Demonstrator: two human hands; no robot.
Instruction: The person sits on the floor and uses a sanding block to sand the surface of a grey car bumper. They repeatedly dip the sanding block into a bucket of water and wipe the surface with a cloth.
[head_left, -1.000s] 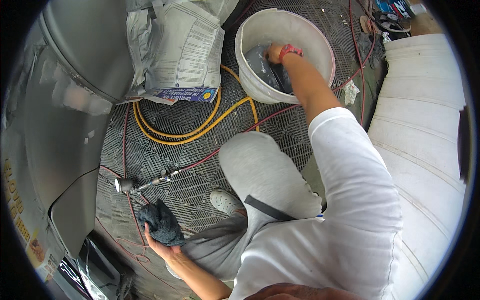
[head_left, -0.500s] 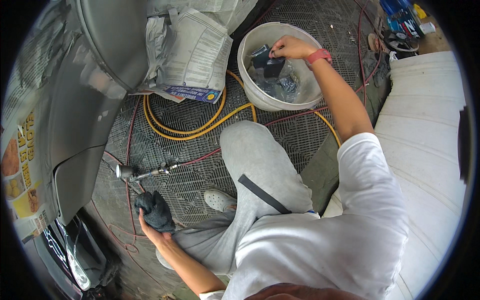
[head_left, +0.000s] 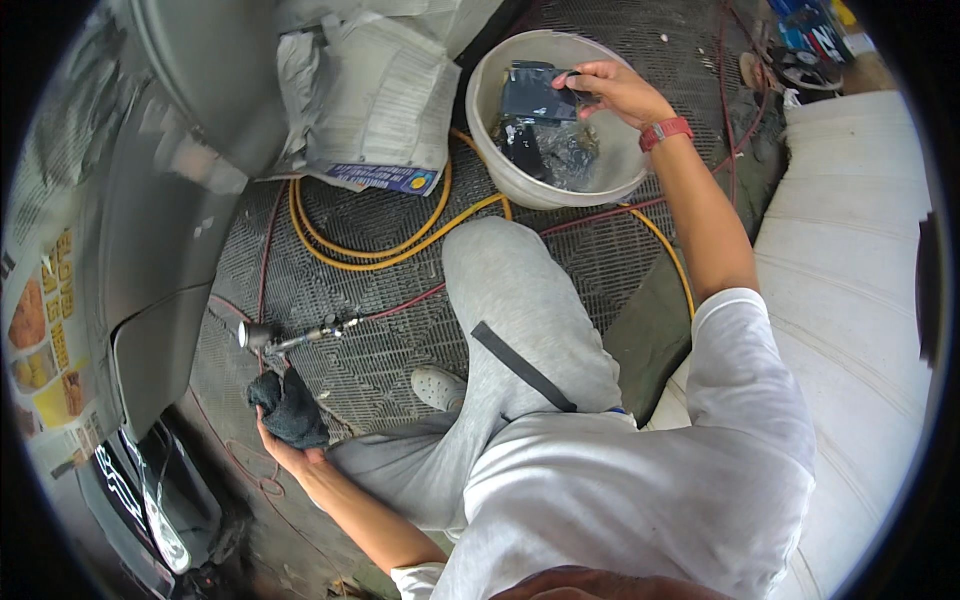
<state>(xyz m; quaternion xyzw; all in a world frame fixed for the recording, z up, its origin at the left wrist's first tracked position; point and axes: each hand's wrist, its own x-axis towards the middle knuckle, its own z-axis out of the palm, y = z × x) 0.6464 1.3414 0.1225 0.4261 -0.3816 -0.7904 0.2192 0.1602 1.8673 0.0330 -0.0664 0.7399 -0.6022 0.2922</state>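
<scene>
In the head view, the step in hand is judged to be the handling of a flat, dark, wet-looking rectangular sheet (head_left: 535, 95) inside the mouth of a round, off-white plastic bucket (head_left: 540, 197). The sheet's right edge appears to be pinched by the right hand (head_left: 622, 92), its fingers nearly closed. A second dark piece (head_left: 522, 148) and shiny, crumpled-looking matter are seen lower in the bucket; whether the latter is film or water cannot be told. A bunched, dark grey fabric cloth (head_left: 290, 410) is held in the left hand (head_left: 287, 447), the fingers curled part-way around it, well apart from the bucket. For the next move, a firm pinch would be called for — a wet sheet could easily be let slip.

Printing is seen in several places. Dense small text, too blurred to be read, is carried by the grey-white newspaper (head_left: 385, 100), with pale lettering on its blue-purple band (head_left: 380, 178). Large lettering and food pictures are shown on the printed paper sheet (head_left: 45, 330) at far left. Pale characters are borne by the blue-and-black package (head_left: 820, 40) at upper right — partly cut off.
</scene>
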